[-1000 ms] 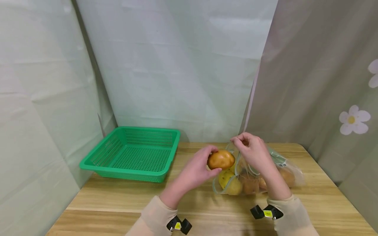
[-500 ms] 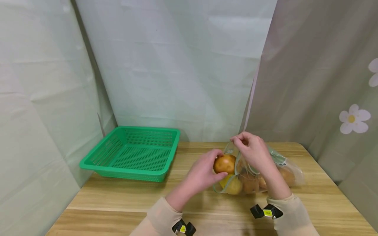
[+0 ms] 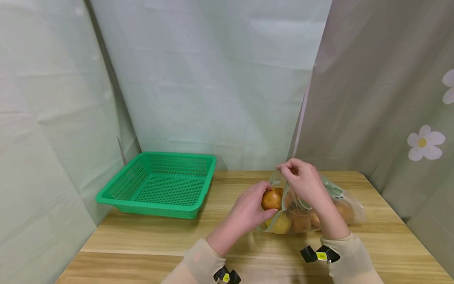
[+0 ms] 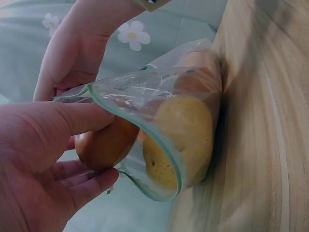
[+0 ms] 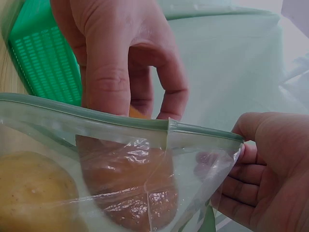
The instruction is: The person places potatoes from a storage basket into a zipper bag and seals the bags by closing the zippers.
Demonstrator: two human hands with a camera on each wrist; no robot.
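So we've got a brown potato (image 3: pixel 271 199) wrapped in our left hand (image 3: pixel 248 211), fingers curled round it, sitting right at the mouth of the clear zip bag (image 3: pixel 319 209). The bag lies on the worktop (image 3: pixel 149 240) at about 3 o'clock from the potato, and our right hand (image 3: pixel 305 183) pinches the top lip of its rim to hold the mouth open.

Handling-wise, we'd judge the potato as firm and fairly dense, with a dry skin that shouldn't slip, nothing fragile about it. A full wrap round its belly, like the left hand has now, looks like the sensible grip. The bag is the opposite: thin, floppy film that folds wherever you don't hold it, so the stiff green zip strip (image 5: pixel 120 121) is the only decent place to hold. It already has a few more potatoes (image 3: pixel 294 223) inside, so it's probably weighty enough to stay put.

Orientation: the potato is more egg-shaped than long. In the left wrist view its long axis seems to run into the bag mouth, roughly 9 to 3 o'clock, though the hand covers enough that we can't be sure. The bag's long axis runs the same way, mouth facing 9 o'clock.

A green basket (image 3: pixel 159 183) sits well apart at 9 o'clock.
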